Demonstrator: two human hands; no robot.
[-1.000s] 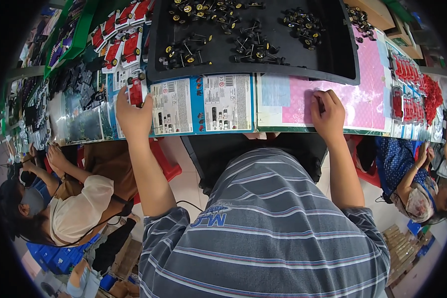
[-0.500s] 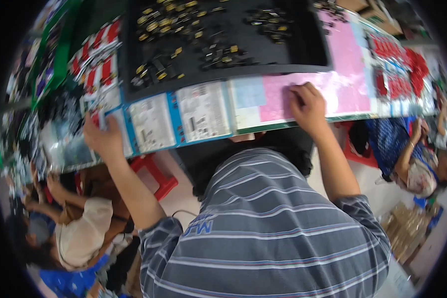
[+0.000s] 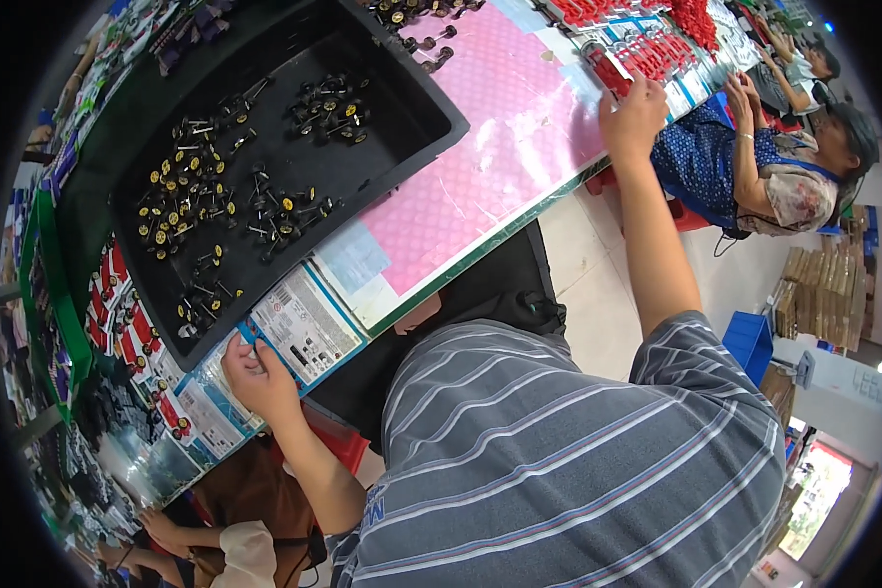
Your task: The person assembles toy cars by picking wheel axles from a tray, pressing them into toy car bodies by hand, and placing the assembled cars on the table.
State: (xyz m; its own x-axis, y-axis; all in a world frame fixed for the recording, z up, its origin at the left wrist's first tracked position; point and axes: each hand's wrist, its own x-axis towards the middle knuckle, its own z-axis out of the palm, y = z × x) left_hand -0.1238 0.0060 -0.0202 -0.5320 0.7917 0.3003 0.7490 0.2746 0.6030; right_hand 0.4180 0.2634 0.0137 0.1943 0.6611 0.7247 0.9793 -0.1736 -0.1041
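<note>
My right hand (image 3: 635, 122) is at the far right of the table, fingers bent round the end of a red toy car part (image 3: 608, 71) with a pale edge. Beside it lie several more red parts (image 3: 657, 54) in rows. My left hand (image 3: 262, 380) rests by the table's front edge, near the corner of the black tray (image 3: 363, 191). Its fingers are curled together over blue-edged printed cards (image 3: 309, 328); whatever they hold is hidden. Many small axles with black and yellow wheels (image 3: 176, 191) lie loose in the tray.
Pink patterned sheeting (image 3: 495, 157) covers the tabletop between tray and red parts. Red toy cars (image 3: 132, 323) lie left of the tray, near a green rail (image 3: 54, 294). A co-worker in a blue dotted apron (image 3: 701, 157) sits at the right; another person's sleeve (image 3: 250, 554) shows lower left.
The view has turned to the right. My right hand has moved from the pink sheet to the red parts. My left hand has left the red cars for the cards, and its fingers have curled.
</note>
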